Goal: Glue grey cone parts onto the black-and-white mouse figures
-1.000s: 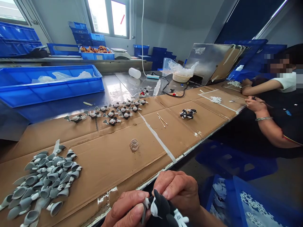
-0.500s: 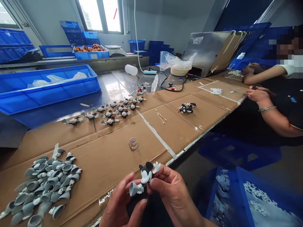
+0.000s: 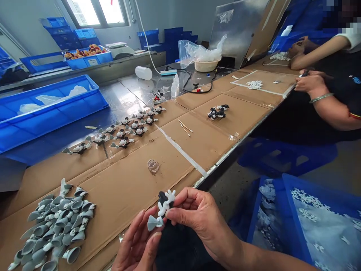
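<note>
A small black-and-white mouse figurine with a grey horn is pinched in my right hand at the near edge of the cardboard-covered table. My left hand sits just below it, fingers curled, its fingertips touching the grey horn end of the figurine. A heap of loose grey horn parts lies at the near left. Several finished figurines lie in rows farther back. A small clear jar stands between them and my hands.
A big blue bin stands at the left. Two wooden sticks and a few dark figurines lie mid-table. Another person's arms rest at the far right. A blue crate of white parts stands below the table edge.
My hands lifted the figurine up from my lap to table-edge height and turned it; the head view swung left and tilted down.
</note>
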Motion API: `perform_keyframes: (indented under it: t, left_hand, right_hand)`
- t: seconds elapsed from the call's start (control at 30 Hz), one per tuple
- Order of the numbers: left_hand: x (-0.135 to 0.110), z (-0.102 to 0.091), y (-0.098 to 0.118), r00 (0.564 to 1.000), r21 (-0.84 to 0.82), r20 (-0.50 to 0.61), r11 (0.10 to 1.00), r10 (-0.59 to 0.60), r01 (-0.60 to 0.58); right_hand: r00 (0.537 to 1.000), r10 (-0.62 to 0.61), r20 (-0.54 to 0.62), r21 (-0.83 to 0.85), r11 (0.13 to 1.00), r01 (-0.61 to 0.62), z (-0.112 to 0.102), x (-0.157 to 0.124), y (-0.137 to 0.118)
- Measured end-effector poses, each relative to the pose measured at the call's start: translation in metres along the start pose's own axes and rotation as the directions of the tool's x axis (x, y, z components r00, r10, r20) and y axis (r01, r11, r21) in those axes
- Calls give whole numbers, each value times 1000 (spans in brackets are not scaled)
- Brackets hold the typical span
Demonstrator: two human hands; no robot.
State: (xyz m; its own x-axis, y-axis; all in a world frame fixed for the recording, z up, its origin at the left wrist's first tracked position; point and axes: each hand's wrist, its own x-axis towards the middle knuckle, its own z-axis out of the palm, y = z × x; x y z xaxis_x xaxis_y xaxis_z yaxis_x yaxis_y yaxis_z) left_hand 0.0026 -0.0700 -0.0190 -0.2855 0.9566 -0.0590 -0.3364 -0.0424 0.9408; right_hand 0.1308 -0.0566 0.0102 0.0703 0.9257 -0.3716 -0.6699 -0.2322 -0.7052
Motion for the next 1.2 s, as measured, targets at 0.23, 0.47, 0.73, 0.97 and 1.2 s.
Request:
perform_keyframes:
  t: [0.23, 0.47, 0.73, 0.97, 1.2]
  left_hand:
    - [-1, 11, 3, 998, -8, -40, 999, 39, -39]
    - [-1, 12, 3, 994, 30, -61, 996, 87, -86]
    - [11, -5, -7, 963, 74, 43, 960, 267, -269]
    - [13, -10, -9, 959, 85, 69, 956, 276, -281]
    - [2, -2, 8, 996, -50, 88, 999, 1, 4]
  right_hand:
    - [999, 6, 39, -7, 1000, -6, -1, -1, -1]
    - [997, 2, 79, 15, 1000, -3, -1, -2, -1]
    - [995, 0, 103, 16, 1000, -1, 2, 0, 0]
    - [997, -19, 81, 6, 1000, 18, 1, 2, 5]
    - [996, 62, 71, 59, 996, -66, -1, 3, 4]
